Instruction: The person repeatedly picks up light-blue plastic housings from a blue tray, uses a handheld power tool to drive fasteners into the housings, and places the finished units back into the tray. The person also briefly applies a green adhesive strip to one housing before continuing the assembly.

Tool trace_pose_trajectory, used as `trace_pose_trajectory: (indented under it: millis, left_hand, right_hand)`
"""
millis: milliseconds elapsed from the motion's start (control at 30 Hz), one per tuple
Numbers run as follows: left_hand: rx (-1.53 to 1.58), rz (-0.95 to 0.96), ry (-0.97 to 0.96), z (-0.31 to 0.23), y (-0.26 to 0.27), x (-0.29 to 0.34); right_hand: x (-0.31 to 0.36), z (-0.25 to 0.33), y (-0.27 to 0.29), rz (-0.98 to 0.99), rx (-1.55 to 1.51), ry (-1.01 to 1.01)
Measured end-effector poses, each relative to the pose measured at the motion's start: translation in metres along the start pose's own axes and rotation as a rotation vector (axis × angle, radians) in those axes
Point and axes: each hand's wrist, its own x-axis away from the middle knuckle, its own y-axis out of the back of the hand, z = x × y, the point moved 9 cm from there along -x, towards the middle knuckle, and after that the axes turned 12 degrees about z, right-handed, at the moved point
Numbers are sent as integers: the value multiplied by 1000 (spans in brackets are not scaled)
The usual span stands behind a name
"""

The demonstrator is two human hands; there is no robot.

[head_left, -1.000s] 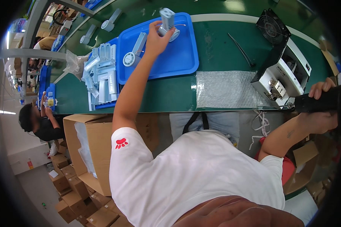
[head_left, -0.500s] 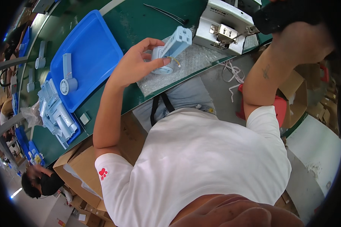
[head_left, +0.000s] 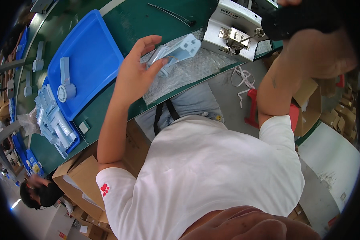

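Note:
My left hand (head_left: pixel 138 72) curls round a light blue handheld fan (head_left: pixel 183 49), thumb on the near side and fingers on the far side. The fan's round head lies by the palm, partly hidden, and its handle points away to the right. Beneath it is a sheet of bubble wrap (head_left: pixel 196 70). At the upper right my right hand (head_left: pixel 322 50), dark and partly cut off, is closed round a black electric screwdriver (head_left: pixel 298 20). The driver's thin shaft reaches down-left to the front of a silver screw feeder (head_left: pixel 232 24); whether the tip touches a screw cannot be made out.
A blue tray (head_left: pixel 94 52) at the left carries another light blue fan (head_left: pixel 66 86). Beside it, light blue casing parts (head_left: pixel 54 118) fill a smaller tray. Black cable ties (head_left: pixel 174 14) lie on the green table. Cardboard boxes (head_left: pixel 86 176) and a red stool (head_left: pixel 252 108) stand below the edge.
My left hand has tipped the fan's handle lower and further over to the right. The screwdriver's shaft now shows at the feeder's front, where it was less plain before. The whole view has shifted slightly.

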Motion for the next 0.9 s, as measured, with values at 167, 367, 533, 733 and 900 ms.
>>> trace_pose_trajectory:
  millis: [167,367,533,733,900]
  left_hand:
    - [-178,-259,-123,-9,0,7]
    - [-362,-499,-436,-15,-16,8]
    - [-360,-472,-497,-12,-26,3]
    - [-320,-499,-480,-2,-19,-1]
    - [-295,-509,-453,1,-21,1]
  right_hand:
    - [4,-4,10,17,-32,-55]
    - [6,-6,16,48,-115,-115]
    - [9,-10,-3,59,-145,-107]
    - [10,-22,-36,69,-126,-83]
    - [14,-34,-47,81,-144,-99]
